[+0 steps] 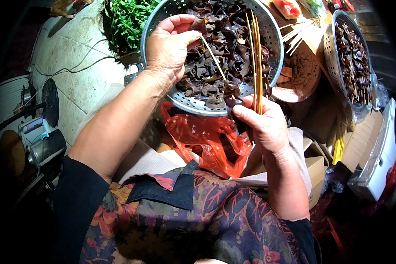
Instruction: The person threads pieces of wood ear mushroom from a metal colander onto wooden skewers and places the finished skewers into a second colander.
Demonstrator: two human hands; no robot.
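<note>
A perforated metal colander (193, 104) holds many dark, wrinkled pieces of what looks like black fungus (215, 37). Over its left side, my left hand (169, 44) pinches a dark piece between thumb and fingers, beside the upper end of a thin pale skewer (213, 57). That skewer slants down to the right over the pieces. My right hand (264, 125), at the colander's lower right rim, grips a bundle of wooden skewers (256, 66) pointing upward. Dark pieces hang beside its thumb and along the bundle's right side.
A red plastic bag (207, 141) lies below the colander. To the right are a brown basin (306, 79), loose skewers (298, 35) and a second colander (330, 48) with loaded skewers. Green leaves (130, 22) lie upper left; a cardboard box (363, 141) and white container (376, 154) stand lower right.
</note>
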